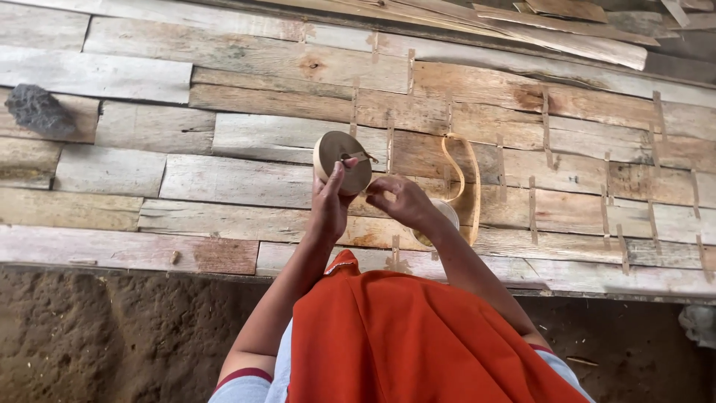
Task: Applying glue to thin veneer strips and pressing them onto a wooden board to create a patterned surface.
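A grey lump (39,110) lies far to the left of the tape roll (343,162), on the plank wall (224,134) of pale weathered boards; below the boards runs dark earth (112,336).

The left hand (329,201) comes up from below the roll on a nearly straight forearm, fingers raised and pressed against the roll's near face, thumb tip at its hole; the grip is closed on the roll, which stands on edge with its flat round side turned to the camera, held in front of the planks.

Just right of the roll the right hand (397,198) is curled, knuckles up, wrist bent back toward the body; its fingertips are pinched together at a short tan end of tape (362,157) that sticks out from the roll's centre; whether they truly hold it I cannot tell.

Right of the roll and past that hand, a thin tan strip (464,179) hangs in a long loop against the boards; a pale round thing (446,213) shows behind the right wrist.

Below the roll an orange cloth (403,336) covers the person's front.
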